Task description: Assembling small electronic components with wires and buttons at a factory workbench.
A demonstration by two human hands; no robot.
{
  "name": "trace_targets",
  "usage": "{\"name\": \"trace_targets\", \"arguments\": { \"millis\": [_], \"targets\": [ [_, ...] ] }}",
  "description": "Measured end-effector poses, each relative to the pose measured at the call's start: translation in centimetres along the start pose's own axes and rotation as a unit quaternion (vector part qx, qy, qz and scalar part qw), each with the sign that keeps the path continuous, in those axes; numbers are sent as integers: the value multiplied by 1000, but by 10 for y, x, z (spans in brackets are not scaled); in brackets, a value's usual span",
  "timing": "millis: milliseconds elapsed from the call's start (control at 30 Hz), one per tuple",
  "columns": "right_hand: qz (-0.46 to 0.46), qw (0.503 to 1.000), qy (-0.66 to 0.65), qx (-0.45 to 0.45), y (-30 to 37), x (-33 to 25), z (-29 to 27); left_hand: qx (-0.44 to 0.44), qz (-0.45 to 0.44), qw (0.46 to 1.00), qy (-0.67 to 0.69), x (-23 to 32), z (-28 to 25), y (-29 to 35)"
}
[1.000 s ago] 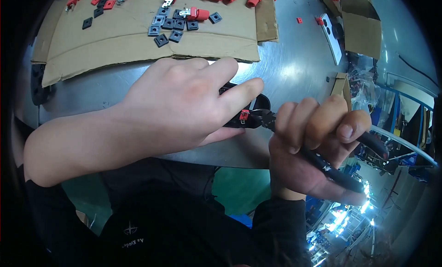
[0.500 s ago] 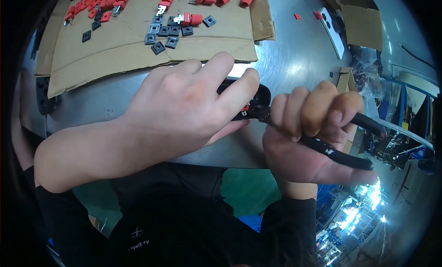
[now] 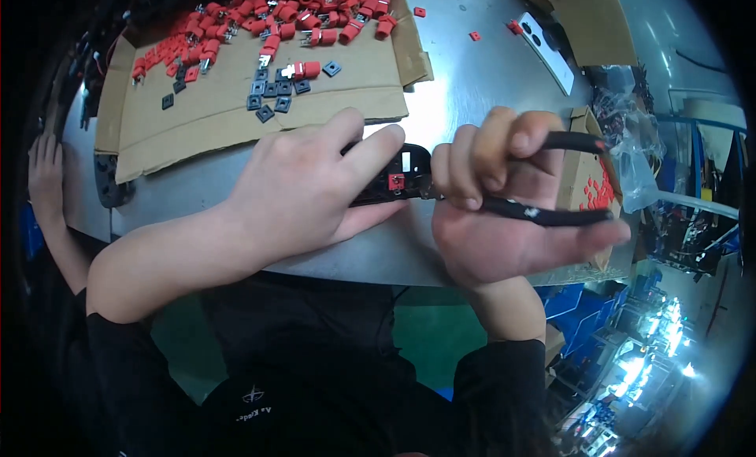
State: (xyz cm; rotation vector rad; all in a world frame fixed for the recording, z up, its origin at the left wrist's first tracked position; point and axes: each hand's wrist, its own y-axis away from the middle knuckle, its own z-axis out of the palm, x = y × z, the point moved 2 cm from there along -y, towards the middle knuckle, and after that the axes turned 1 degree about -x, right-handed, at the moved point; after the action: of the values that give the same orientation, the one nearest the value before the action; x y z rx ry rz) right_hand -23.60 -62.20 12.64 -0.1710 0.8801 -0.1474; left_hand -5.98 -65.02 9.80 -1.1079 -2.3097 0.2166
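Note:
My left hand [image 3: 303, 177] is closed around a black plastic housing [image 3: 420, 156], just in front of the cardboard tray. A small red square piece [image 3: 395, 181] shows inside the housing, with metal beside it. Opposite it, my right hand [image 3: 488, 213] grips pliers with black-sleeved handles [image 3: 555, 215]. The handles are spread, one under the index finger and one along the thumb side. The pliers' head points left and meets the housing's right end; the jaw tips are hard to make out. My left fingers hide much of the housing.
Beyond my hands lies a cardboard tray [image 3: 205, 146] with many red connectors [image 3: 303, 69] and several black square pieces [image 3: 272, 88]. A white phone [image 3: 547, 51] rests on the metal table at right, near a box of red pieces [image 3: 598, 188]. Another person's hand [image 3: 49, 177] is at far left.
The view has shifted, showing more of the tray. The plier handles have spread wider in my right hand, and more of the housing with its red piece is exposed.

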Motion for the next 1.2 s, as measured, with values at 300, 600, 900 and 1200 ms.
{"name": "trace_targets", "arguments": {
  "millis": [300, 600, 900, 1200],
  "targets": [
    [-11, 991, 70, -112, 1, -8, 12, -40, -10, 999, 14, -1, -6, 0],
    [62, 993, 55, -81, -3, -3, 8, -38, -3, 999, 30, -2, -4, 4],
    [25, 992, -4, -126, -12, 4, -3, -70, -70, 993, 56, -1, 3, 3],
    [5, 993, 21, -112, -14, 7, 5, -19, -37, 998, 46, -3, 4, 4]
  ]
}}
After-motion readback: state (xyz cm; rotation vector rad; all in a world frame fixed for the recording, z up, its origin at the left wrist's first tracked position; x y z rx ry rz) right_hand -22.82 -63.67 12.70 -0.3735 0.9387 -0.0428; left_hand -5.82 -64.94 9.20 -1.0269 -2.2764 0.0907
